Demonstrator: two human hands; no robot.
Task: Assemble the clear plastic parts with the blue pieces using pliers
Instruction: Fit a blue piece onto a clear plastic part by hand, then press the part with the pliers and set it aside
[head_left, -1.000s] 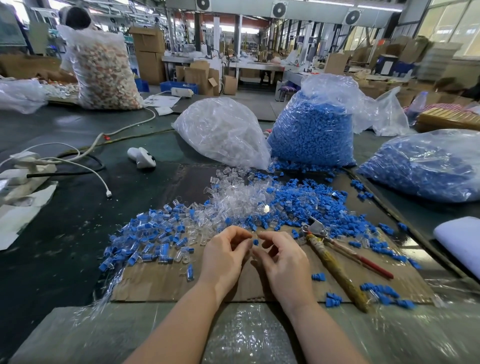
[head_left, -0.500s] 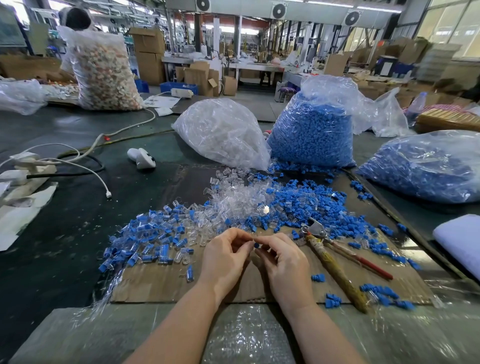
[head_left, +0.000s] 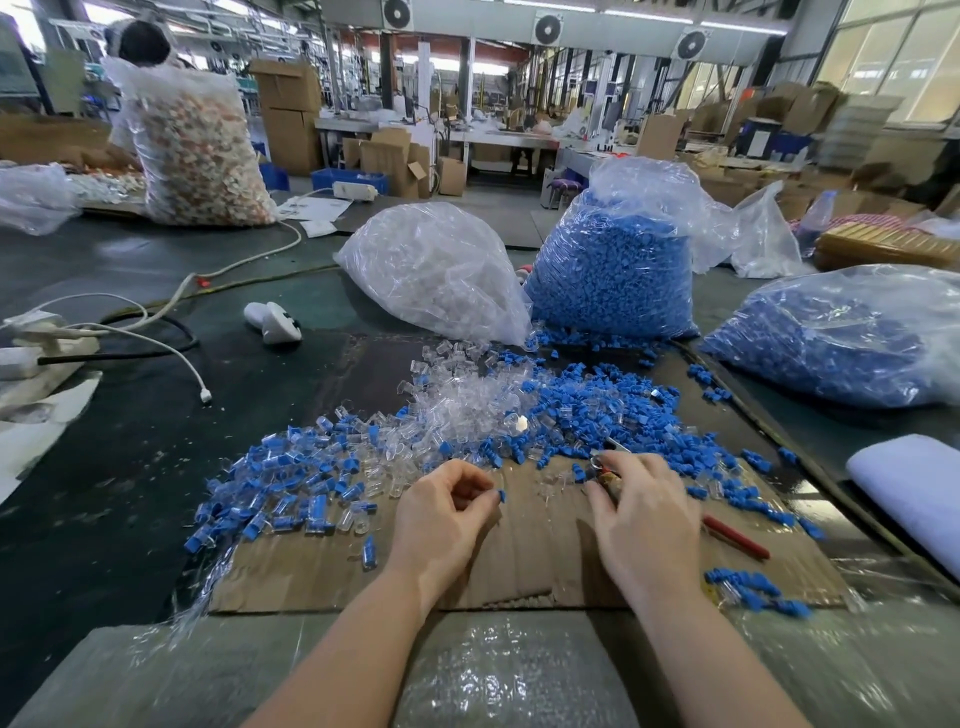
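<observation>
On the left of the flat brown cardboard sheet (head_left: 524, 566) lies a heap of joined clear-and-blue plastic parts (head_left: 291, 493), too many to count. The left hand (head_left: 441, 514) pinches one small blue plastic piece (head_left: 502, 495) in curled fingertips. The right hand (head_left: 641, 512) curls over the red-handled metal pliers (head_left: 735, 538). Behind sit one bag of clear plastic parts (head_left: 431, 270) and two bags of blue pieces (head_left: 613, 265). No writing can be read.

Blue pieces (head_left: 613, 410) beside clear plastic parts (head_left: 467, 405) on brown cardboard (head_left: 530, 561); red-handled pliers (head_left: 735, 538).
</observation>
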